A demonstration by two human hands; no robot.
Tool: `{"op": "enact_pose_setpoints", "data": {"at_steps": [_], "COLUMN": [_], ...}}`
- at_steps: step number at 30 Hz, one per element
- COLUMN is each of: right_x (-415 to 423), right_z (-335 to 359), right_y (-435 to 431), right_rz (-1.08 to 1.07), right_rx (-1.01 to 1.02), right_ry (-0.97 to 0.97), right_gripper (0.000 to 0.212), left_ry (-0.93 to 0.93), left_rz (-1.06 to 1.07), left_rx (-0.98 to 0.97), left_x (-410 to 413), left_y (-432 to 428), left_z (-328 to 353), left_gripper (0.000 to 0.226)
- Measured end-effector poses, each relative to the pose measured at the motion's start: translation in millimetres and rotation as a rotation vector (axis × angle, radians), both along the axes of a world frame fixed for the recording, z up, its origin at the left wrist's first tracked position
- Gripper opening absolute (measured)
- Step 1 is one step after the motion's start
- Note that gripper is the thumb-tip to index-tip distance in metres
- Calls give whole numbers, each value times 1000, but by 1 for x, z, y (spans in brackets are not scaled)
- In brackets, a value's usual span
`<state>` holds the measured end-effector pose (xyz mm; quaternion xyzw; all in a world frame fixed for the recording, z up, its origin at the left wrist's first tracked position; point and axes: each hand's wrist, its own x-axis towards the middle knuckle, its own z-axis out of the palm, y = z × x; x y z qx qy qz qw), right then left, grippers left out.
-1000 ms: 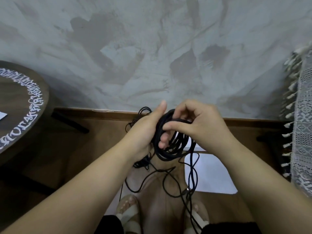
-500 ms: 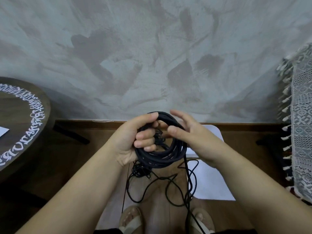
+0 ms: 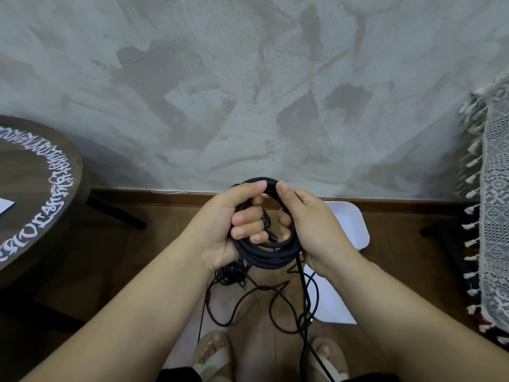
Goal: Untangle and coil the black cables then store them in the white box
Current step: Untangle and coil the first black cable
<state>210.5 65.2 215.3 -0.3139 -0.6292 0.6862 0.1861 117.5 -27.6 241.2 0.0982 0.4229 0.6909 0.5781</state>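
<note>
Wooden floor meets a grey wall. Left hand and right hand both grip the coiled black cable; loose cables hang below. The white box lies right, under the right hand.

Box on floor, right of cables

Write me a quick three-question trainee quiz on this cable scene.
1. The left hand and right hand flank the coil. Which grips it? A) left only B) right only C) both
2. True or false: loose cable hangs below the coil.
3. Fill in: the box lies on the floor under the ___ arm.
Key: 1 C; 2 true; 3 right.
</note>
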Motion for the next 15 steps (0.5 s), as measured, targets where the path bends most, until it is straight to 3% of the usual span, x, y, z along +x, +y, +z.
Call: {"op": "enact_pose_setpoints", "data": {"at_steps": [4,6,11,15], "right_x": [7,17,29,28], "right_z": [0,-5,-22,-42], "right_y": [14,20,25,23], "right_rz": [164,279,538,733], "right_rx": [-199,-86,161,395], "right_ry": [-21,-149,-464,-656], "right_gripper": [69,67,27,32], "left_ry": [-142,-194,-307,-368], "left_rz": [134,200,372,552], "left_rx": [67,105,148,132], "left_x": [-11,-21,-37,-45], "left_y": [-1,-3,-9,-9], "left_z": [2,6,7,3], "left_gripper": [23,24,28,39]}}
